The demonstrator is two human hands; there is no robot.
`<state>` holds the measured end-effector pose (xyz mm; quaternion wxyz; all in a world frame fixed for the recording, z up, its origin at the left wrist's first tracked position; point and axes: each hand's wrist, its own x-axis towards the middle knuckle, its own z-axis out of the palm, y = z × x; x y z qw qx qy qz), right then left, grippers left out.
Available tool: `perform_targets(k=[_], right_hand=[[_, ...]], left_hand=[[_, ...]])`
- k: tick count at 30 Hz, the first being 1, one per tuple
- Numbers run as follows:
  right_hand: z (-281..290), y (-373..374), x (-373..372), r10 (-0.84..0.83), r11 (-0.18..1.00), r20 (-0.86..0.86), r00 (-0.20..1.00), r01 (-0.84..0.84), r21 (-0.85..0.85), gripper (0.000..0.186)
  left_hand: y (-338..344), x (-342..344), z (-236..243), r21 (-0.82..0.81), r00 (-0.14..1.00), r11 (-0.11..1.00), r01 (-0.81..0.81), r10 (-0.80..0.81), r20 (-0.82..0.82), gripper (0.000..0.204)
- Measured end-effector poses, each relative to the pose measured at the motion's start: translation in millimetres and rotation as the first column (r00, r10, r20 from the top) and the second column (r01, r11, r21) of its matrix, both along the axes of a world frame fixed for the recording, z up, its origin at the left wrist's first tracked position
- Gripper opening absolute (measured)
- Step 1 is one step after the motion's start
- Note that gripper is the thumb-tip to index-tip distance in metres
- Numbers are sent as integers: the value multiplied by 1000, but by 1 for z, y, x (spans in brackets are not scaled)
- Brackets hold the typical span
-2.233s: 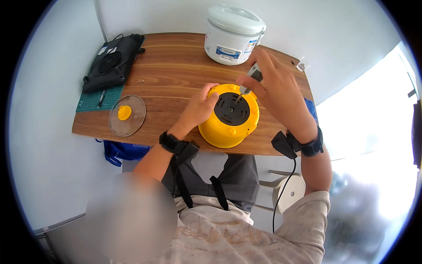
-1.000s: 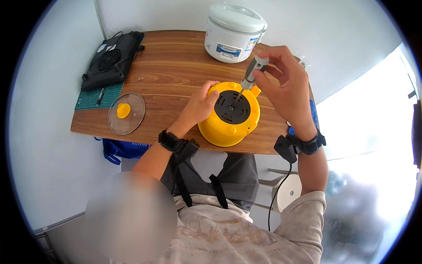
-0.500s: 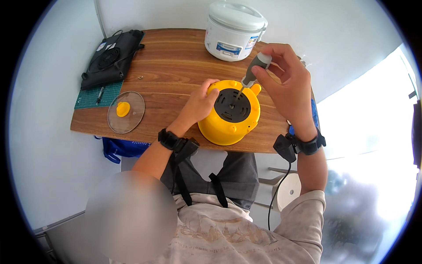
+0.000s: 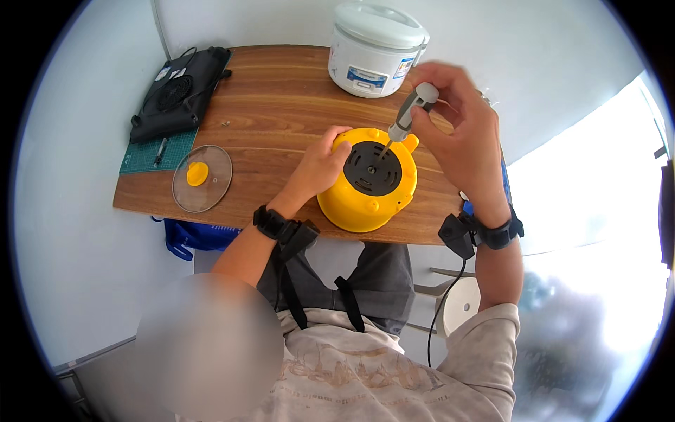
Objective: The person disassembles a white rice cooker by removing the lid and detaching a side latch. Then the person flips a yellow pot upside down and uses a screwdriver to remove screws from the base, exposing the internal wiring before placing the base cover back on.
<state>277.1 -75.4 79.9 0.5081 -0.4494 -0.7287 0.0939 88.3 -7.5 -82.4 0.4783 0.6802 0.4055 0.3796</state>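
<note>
A yellow electric pot [image 4: 357, 213] lies upside down near the front of the table, its black slotted base plate [image 4: 386, 179] facing up. My left hand [image 4: 316, 169] is wrapped over the pot's left side and holds it, fingers at its far left edge. Above the pot, my right hand [image 4: 464, 137] grips a grey-and-white screwdriver [image 4: 406, 114] by the handle, thumb and fingers around it. The screwdriver leans to the right, its shaft reaching down to the middle of the base plate. Whether the tip sits in a screw is too small to tell.
A white rice cooker [image 4: 376, 53] stands at the back of the wooden table [image 4: 281, 91]. A glass lid with a yellow knob [image 4: 197, 174] lies on the left. Beyond it, a black appliance [image 4: 179, 95] and a pen [image 4: 161, 151] rest on a green cutting mat [image 4: 133, 158].
The fingers of my right hand have shifted around the screwdriver handle, and the handle looks turned. My left hand and the pot stay almost where they were.
</note>
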Motion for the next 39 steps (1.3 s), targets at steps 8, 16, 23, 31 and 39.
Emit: perform_targets(k=[8, 16, 23, 31, 39], right_hand=[[1, -1, 5, -172, 973, 341, 924, 106, 205, 35], [4, -3, 1, -31, 999, 39, 999, 32, -26, 39], [3, -4, 2, -127, 988, 277, 952, 95, 125, 38], [3, -4, 1, -11, 999, -52, 999, 8, -46, 37], [1, -4, 6, -145, 980, 299, 943, 96, 174, 39]], left_hand=[[2, 0, -2, 14, 1000, 1000, -7, 7, 8, 41], [4, 1, -7, 34, 1000, 999, -18, 18, 25, 43], [1, 0, -3, 2, 1000, 1000, -4, 4, 18, 43], [-1, 0, 2, 4, 999, 1000, -10, 10, -44, 39], [-1, 1, 0, 25, 1000, 1000, -19, 19, 7, 44]])
